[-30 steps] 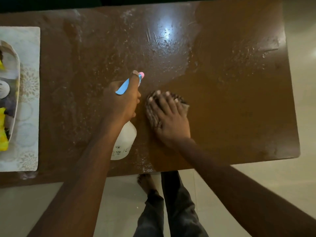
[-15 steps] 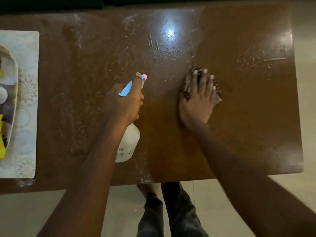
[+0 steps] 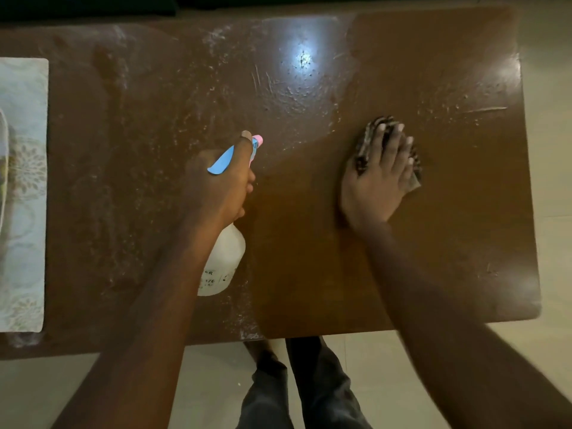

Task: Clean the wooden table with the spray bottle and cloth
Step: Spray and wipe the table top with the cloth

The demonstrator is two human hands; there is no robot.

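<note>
Right hand [image 3: 376,184] flat, pressing striped cloth [image 3: 368,140]; left hand [image 3: 216,187] gripping spray bottle [image 3: 224,258], risk: cloth bunches, skipping droplets on wooden table [image 3: 309,97].

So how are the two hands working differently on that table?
The left hand is curled shut around the spray bottle, held above the table; the right hand lies flat, fingers spread, pressing the cloth onto the wood. The left sits over the streaky, speckled part; the right over the smoother part. Both are bare.
</note>
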